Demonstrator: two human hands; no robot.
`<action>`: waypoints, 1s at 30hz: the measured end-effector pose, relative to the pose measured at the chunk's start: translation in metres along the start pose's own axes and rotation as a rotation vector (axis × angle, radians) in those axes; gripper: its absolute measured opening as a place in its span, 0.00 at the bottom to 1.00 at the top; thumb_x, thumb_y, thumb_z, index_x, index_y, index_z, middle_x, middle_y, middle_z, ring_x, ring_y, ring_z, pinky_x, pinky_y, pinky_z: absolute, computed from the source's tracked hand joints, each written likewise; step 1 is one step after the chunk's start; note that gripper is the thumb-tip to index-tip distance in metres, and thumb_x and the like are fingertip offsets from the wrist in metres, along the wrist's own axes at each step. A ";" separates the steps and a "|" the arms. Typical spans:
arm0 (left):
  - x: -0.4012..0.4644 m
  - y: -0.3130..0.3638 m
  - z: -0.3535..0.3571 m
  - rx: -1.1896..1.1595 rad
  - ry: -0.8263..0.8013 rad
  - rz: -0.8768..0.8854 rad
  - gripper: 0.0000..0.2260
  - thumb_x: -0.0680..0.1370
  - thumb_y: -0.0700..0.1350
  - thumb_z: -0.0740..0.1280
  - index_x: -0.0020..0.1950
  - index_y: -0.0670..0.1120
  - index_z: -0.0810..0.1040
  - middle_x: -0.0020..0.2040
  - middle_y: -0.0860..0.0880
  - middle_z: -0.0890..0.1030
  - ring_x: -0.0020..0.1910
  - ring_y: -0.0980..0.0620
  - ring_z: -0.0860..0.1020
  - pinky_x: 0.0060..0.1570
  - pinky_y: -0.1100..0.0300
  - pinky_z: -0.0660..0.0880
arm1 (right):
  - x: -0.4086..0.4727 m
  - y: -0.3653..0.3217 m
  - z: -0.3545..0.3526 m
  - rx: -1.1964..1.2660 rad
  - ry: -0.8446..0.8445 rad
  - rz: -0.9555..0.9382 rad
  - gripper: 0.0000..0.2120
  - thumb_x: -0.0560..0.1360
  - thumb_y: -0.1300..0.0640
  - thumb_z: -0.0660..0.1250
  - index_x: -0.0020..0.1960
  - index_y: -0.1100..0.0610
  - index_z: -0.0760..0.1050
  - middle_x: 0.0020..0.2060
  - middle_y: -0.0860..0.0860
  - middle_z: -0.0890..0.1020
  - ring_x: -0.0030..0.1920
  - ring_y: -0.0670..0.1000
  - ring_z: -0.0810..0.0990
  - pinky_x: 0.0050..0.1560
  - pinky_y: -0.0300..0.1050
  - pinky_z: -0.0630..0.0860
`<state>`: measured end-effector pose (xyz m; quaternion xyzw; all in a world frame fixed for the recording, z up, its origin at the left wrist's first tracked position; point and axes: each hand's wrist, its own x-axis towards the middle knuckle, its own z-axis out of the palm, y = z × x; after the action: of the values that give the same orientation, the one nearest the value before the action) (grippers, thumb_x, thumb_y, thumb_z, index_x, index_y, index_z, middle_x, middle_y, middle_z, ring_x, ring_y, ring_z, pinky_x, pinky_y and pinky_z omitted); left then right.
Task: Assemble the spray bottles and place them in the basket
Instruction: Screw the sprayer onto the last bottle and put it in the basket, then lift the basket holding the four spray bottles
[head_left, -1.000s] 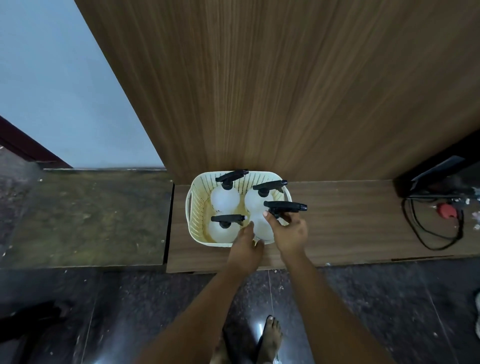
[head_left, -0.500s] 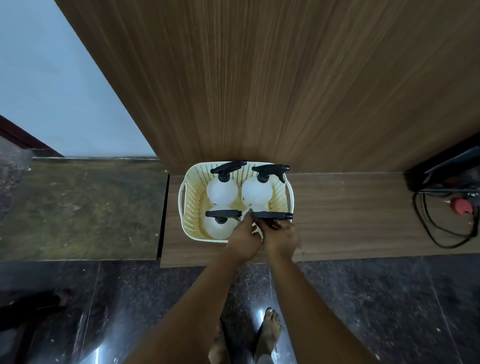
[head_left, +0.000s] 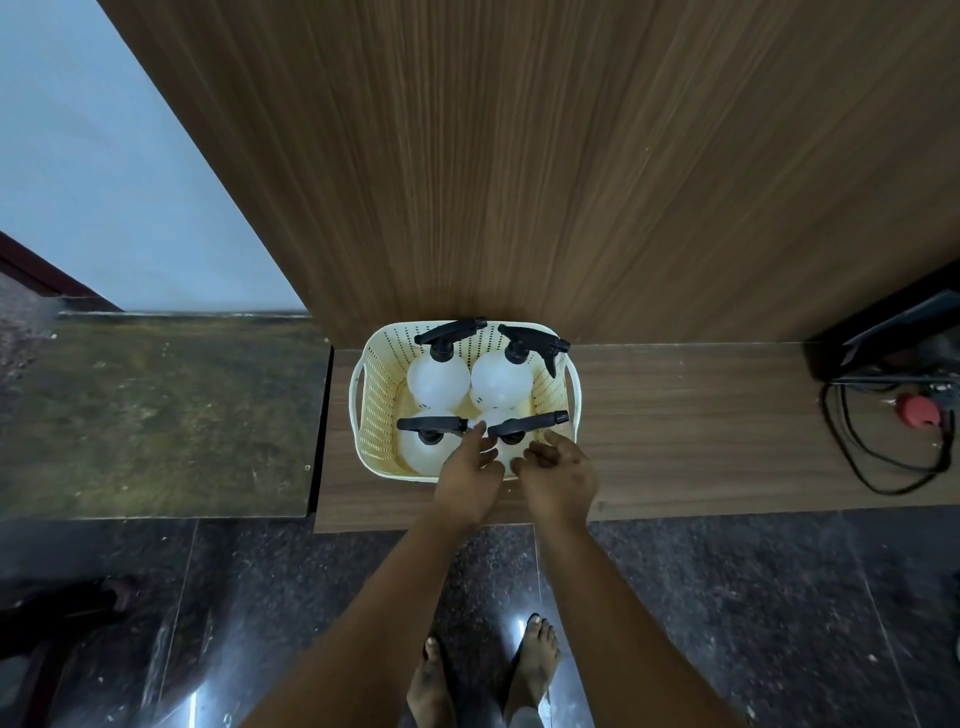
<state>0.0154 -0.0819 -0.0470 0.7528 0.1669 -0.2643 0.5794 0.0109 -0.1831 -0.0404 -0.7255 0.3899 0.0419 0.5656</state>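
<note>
Now, going left to right: the stone slab (head_left: 156, 415) lay at nine o'clock, then the cream basket (head_left: 370, 395) stood on the wood shelf (head_left: 701, 431) against the panel (head_left: 519, 156), with all four bottles upright inside. Two sat at the back, at eleven (head_left: 438, 382) and one (head_left: 501, 381); the front-left bottle (head_left: 423, 452) stood untouched at seven. The fourth bottle (head_left: 511, 434), held above the rim a second before, had since gone down into the five o'clock corner, its black trigger (head_left: 527, 423) pointing to three. The left hand (head_left: 467, 475) had its fingers loosely straight, tips touching the bottle's shoulder; the right hand (head_left: 558, 475) hovered just beside it, fingers softly curled and holding nothing. Apparently the last bottle was seated, so the task looked finished bar withdrawing the hands. Cables (head_left: 883, 436) lay at three.
</note>
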 end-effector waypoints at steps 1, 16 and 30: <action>-0.003 0.001 0.000 0.028 0.003 0.018 0.26 0.78 0.35 0.59 0.75 0.44 0.61 0.67 0.44 0.74 0.67 0.48 0.73 0.65 0.51 0.71 | -0.001 0.001 -0.003 -0.014 0.022 -0.020 0.20 0.69 0.69 0.70 0.60 0.63 0.76 0.47 0.57 0.84 0.42 0.48 0.80 0.32 0.20 0.70; -0.026 0.031 -0.027 0.351 0.600 0.605 0.05 0.76 0.43 0.65 0.50 0.44 0.77 0.46 0.48 0.80 0.42 0.52 0.79 0.43 0.54 0.77 | 0.023 -0.026 -0.024 0.012 0.182 -0.122 0.13 0.71 0.65 0.63 0.53 0.55 0.75 0.51 0.53 0.77 0.46 0.52 0.77 0.46 0.45 0.74; 0.022 0.025 -0.106 0.063 0.646 -0.130 0.17 0.81 0.42 0.57 0.67 0.36 0.67 0.66 0.37 0.73 0.65 0.38 0.71 0.56 0.51 0.68 | 0.094 -0.033 -0.011 0.118 -0.147 0.118 0.05 0.79 0.62 0.60 0.45 0.55 0.72 0.34 0.49 0.79 0.38 0.51 0.79 0.50 0.47 0.74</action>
<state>0.0687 0.0116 -0.0210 0.8030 0.3812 -0.0533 0.4550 0.0924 -0.2394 -0.0574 -0.6617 0.3912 0.1052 0.6309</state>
